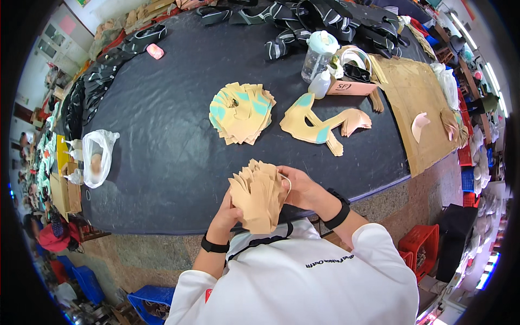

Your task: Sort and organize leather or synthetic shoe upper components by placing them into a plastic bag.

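A thick bundle of tan cut-out sheet pieces (259, 200) is held upright at the table's near edge, its upper ends fanned and uneven. My left hand (226, 213) is closed round its left side. On the right side, my right hand (300, 187) grips the same bundle, with a thin pale loop like a cord or band at its fingers. Beyond them lies a round, fanned pile of tan pieces (246, 120) with turquoise patches. To its right are curved stacks of similar pieces (303, 123), overlapping one another.
A lidded clear jug (318, 54), a white squeeze bottle (320, 85) and a pink box (352, 88) stand at the back right. Cardboard (411, 103) covers the table's right end. Black strapped items (325, 19) pile up behind. A white plastic bag (101, 157) sits at left.
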The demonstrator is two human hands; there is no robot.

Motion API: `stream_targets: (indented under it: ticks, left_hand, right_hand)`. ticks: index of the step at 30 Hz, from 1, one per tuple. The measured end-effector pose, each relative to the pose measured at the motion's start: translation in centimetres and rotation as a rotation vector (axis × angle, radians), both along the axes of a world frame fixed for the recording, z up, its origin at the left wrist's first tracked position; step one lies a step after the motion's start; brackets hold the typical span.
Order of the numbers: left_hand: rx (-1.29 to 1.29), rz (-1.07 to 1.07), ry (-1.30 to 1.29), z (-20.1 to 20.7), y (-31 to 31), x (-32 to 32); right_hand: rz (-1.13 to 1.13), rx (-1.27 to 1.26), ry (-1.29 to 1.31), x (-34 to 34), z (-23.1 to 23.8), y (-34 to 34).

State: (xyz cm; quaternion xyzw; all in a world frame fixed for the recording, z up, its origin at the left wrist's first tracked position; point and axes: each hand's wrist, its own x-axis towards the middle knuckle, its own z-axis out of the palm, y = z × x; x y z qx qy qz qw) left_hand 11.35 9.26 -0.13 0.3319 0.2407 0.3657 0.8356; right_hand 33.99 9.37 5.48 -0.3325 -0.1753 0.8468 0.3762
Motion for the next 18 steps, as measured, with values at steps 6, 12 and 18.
stream_targets:
  ticks: [6, 12, 18]
  left_hand:
    - [-0.036, 0.250, -0.010, -0.4, -1.1, -0.4]
    - [-0.171, 0.378, -0.037, 4.5, -0.4, 0.5]
    - [-0.194, 0.433, 0.006, 0.2, -0.1, -0.6]
  right_hand:
    - [0.039, 0.057, 0.131, -0.2, 0.5, 0.4]
    - [0.035, 0.039, 0.262, 0.5, 1.1, 0.8]
    - [0.083, 0.077, 0.163, -1.2, 2.9, 0.7]
